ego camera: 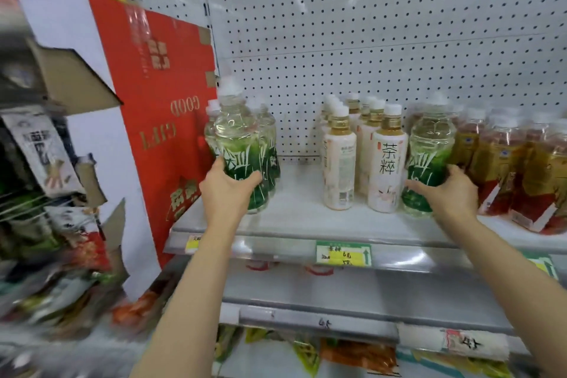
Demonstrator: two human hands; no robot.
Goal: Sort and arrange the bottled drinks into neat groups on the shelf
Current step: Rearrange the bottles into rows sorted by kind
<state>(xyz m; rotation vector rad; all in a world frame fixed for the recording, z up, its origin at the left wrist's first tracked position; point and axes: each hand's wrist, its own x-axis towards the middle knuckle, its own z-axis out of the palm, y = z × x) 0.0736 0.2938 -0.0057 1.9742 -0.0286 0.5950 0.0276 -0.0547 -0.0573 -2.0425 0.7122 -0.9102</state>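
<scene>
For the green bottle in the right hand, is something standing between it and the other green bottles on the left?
Yes. The white-label bottles stand between the right hand's green bottle and the green group at the left hand. The bare shelf lies beyond them.

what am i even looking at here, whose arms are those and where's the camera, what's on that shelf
There is no machine here. A person wears a wide-angle camera on the head, so this single picture looks forward and down along their own bare arms, and the wide lens bends and blurs the edges.

They stand at a shop shelf with a white pegboard back. The left hand grips a green-labelled bottle at the front of a small cluster of the same kind on the left. The right hand grips a second green-labelled bottle, which stands apart from that cluster, between the white-labelled bottles in the middle and the amber drink bottles on the right.

A red gift box stands at the shelf's left end, and price tags hang on its front edge.
</scene>
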